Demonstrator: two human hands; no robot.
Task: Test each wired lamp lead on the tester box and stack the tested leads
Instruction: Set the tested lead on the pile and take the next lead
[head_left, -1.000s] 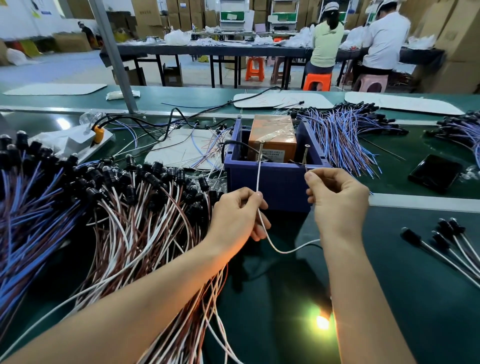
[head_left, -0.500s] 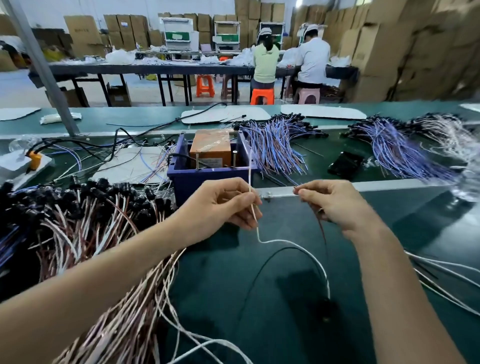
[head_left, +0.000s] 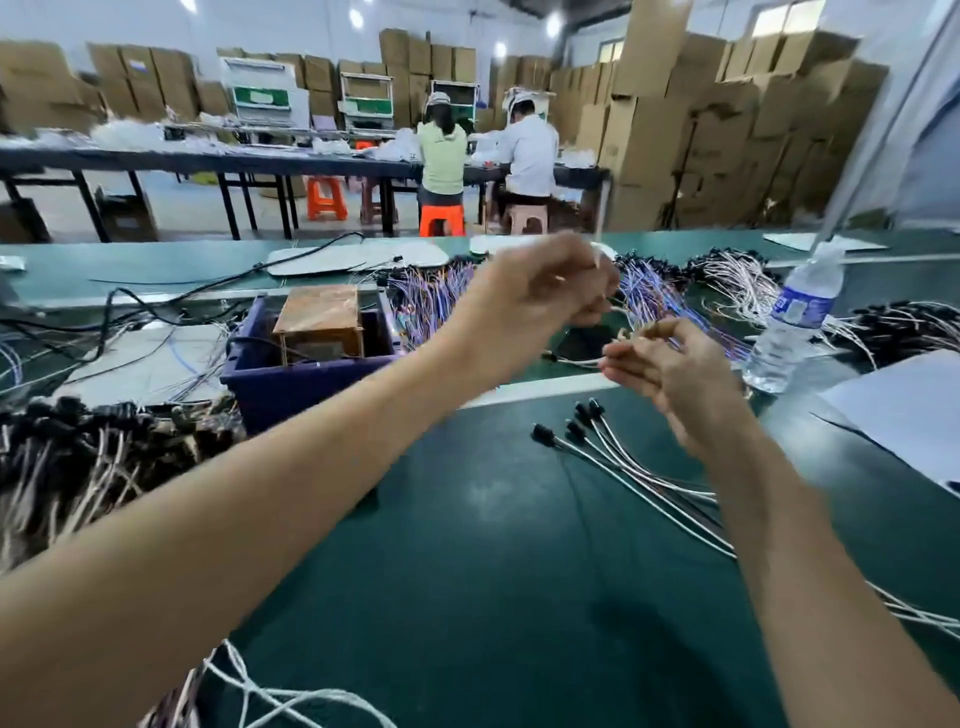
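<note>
My left hand (head_left: 540, 296) is raised over the green bench and pinches a thin white lamp lead (head_left: 599, 258) that sticks up past its fingers; the image is blurred here. My right hand (head_left: 670, 374) is just below and to the right, fingers curled around the same lead's lower end (head_left: 576, 358). The tester box (head_left: 319, 325), brown and taped, sits in a dark blue bin (head_left: 291, 384) to the left of both hands. A small stack of tested leads (head_left: 613, 457) with black lamp holders lies on the bench under my right forearm.
A large heap of untested red-and-white leads (head_left: 78, 467) covers the bench's left. Blue-wired bundles (head_left: 649, 296) lie behind the hands. A water bottle (head_left: 795, 322) stands at the right beside a white sheet (head_left: 904, 410). Two people sit at a far table.
Both hands have lifted the lead away from the tester box and swung right and upward. The view has turned right, bringing the stacked leads and the bottle into sight.
</note>
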